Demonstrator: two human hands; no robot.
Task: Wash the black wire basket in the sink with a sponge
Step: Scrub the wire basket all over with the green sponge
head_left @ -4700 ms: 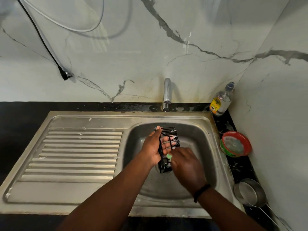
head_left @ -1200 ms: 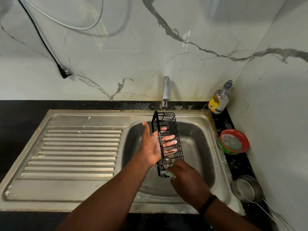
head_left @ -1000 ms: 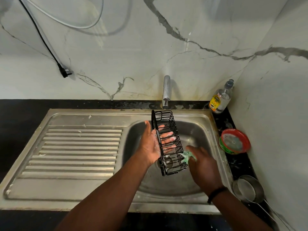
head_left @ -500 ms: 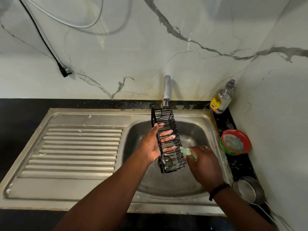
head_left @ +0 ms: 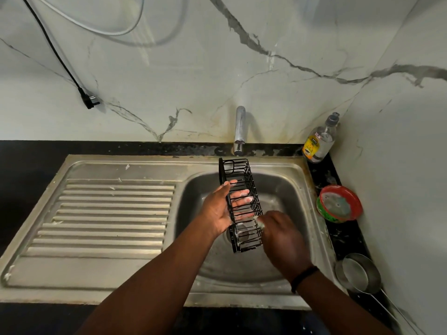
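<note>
The black wire basket (head_left: pixel 242 180) stands on end over the steel sink bowl (head_left: pixel 285 189), its top near the tap. My left hand (head_left: pixel 217 209) supports it from the left side, with straight soapy fingers reaching inside through the wires. My right hand (head_left: pixel 280 235) is curled round a pale green sponge (head_left: pixel 260 222), of which only a small edge shows, and presses it against the basket's lower right side.
A tap (head_left: pixel 239 130) stands behind the bowl. The ribbed drainboard (head_left: pixel 108 213) lies to the left. On the black counter at the right are a soap bottle (head_left: pixel 319 141), a red-rimmed tub (head_left: pixel 338 206) and a steel saucepan (head_left: pixel 360 274). A black plug (head_left: pixel 89 100) hangs on the wall.
The basket was turned upright and lifted toward the tap. My right hand moved from the basket's bottom end to its right side and now rubs lower there.
</note>
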